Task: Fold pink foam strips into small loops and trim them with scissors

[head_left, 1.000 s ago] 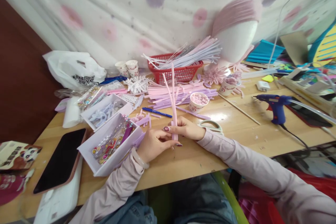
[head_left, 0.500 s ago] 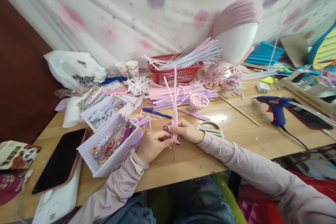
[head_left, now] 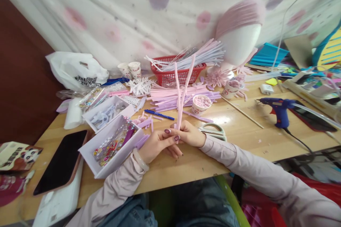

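Observation:
Two long pink pipe cleaners point(head_left: 181, 103) rise in a narrow V from between my hands, above the wooden table. My right hand point(head_left: 189, 134) is closed around their lower ends, the thumb pressed on them. Close against it, my left hand point(head_left: 160, 143) pinches at the same spot from the left; its fingertips overlap the right hand, and the bottom ends are hidden. Behind the hands lies a pile of pink and purple pipe cleaners point(head_left: 160, 95). Scissors point(head_left: 213, 130) rest just right of my right wrist.
White boxes point(head_left: 90, 150) of beads and trims stand left, beside a phone point(head_left: 62, 163). A paper cup point(head_left: 201, 105) holds pink bits. Behind are a red basket point(head_left: 170, 78) and a white head form point(head_left: 241, 42). A blue glue gun point(head_left: 279, 108) lies right, with its cable.
The pipe cleaners' tips have swung to the right and spread a little further apart. My left hand's fingers have shifted, its thumb now lying over the right hand's fingers.

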`<state>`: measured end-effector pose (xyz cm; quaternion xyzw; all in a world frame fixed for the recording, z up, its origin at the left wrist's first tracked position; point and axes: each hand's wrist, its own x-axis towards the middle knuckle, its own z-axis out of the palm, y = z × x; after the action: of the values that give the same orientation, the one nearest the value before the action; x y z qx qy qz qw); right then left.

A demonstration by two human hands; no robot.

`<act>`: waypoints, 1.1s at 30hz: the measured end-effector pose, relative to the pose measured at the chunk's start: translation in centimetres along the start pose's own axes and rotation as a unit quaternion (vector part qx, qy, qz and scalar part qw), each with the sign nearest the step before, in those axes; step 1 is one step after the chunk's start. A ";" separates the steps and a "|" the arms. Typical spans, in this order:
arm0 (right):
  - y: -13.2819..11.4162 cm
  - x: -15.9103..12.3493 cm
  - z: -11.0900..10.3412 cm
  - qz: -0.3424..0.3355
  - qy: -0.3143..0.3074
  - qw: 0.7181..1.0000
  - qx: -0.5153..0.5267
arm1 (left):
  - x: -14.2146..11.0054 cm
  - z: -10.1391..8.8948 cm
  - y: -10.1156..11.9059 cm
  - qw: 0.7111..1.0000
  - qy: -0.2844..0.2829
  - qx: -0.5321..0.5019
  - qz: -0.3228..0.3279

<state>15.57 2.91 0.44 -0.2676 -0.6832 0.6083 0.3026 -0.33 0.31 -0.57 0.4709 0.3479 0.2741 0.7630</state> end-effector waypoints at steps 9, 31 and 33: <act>0.5 0.0 -0.6 -0.025 0.080 0.995 -0.051 | -0.2 -0.1 0.6 0.999 -0.026 0.026 -0.037; -0.7 -0.1 -1.9 -0.109 0.086 0.915 -0.378 | 0.5 -0.4 0.9 0.979 0.122 -0.155 0.043; -0.6 -0.1 -1.6 -0.117 0.086 0.894 -0.423 | 0.7 -0.4 0.7 0.977 0.126 -0.161 0.062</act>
<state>16.82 3.83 1.13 -0.3396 -0.8739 0.1963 0.2871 -0.24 1.35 -0.26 0.3245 0.3630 0.4300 0.7603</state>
